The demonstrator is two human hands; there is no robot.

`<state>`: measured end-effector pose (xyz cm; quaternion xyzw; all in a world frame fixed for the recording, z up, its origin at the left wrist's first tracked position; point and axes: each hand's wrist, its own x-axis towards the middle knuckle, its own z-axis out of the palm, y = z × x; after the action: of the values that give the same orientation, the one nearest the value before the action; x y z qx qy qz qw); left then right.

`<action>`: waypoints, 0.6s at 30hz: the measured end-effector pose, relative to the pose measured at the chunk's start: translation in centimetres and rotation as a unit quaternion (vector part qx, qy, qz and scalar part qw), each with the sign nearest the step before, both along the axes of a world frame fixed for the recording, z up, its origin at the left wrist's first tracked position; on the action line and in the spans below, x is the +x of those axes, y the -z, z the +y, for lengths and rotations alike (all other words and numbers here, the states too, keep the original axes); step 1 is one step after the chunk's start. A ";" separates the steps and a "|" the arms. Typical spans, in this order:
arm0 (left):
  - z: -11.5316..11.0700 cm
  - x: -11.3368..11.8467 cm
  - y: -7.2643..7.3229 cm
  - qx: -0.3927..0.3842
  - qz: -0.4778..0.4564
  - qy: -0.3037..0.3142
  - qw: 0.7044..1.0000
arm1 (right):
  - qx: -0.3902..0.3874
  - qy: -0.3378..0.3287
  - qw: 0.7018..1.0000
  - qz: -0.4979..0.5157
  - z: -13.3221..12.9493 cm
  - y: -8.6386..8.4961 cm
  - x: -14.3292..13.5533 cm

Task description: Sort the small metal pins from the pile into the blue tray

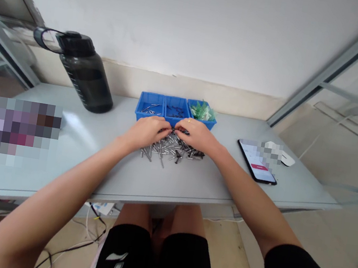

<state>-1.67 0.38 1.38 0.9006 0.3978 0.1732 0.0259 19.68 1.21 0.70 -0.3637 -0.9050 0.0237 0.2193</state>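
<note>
A loose heap of small metal fasteners (167, 146) lies on the grey table, silver pin-like pieces mixed with dark screws (178, 155). My left hand (148, 130) rests at the heap's far left side, fingers curled and fingertips drawn together. From the right, my right hand (197, 134) reaches in with bent fingers, its fingertips close to the left ones. Whatever lies between the fingers is too small to make out. Just behind the hands stand three joined blue bins: the left bin (139, 108) holds silver pins, the middle bin (171, 99) dark screws, the right bin (212, 124) green and white pieces.
A dark water bottle (84, 76) stands at the back left. To the right lie a phone (256, 162) and a white mouse (287, 159). A blurred patch covers the table's left part. The wall (195, 32) rises behind, and metal frame posts (309, 84) flank the table.
</note>
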 end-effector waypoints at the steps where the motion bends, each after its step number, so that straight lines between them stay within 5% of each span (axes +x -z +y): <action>1: 0.0 0.0 0.0 0.004 -0.006 -0.004 1.000 | 0.000 0.004 1.000 0.003 0.0 0.0 0.0; 18: 0.5 0.4 0.4 -0.115 -0.209 0.009 0.971 | 0.009 -0.011 1.000 0.000 0.2 0.6 -0.1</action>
<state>-1.26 0.86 0.93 0.8390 0.3929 0.3103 0.2132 19.55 1.46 0.15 -0.3512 -0.9094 0.0176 0.2223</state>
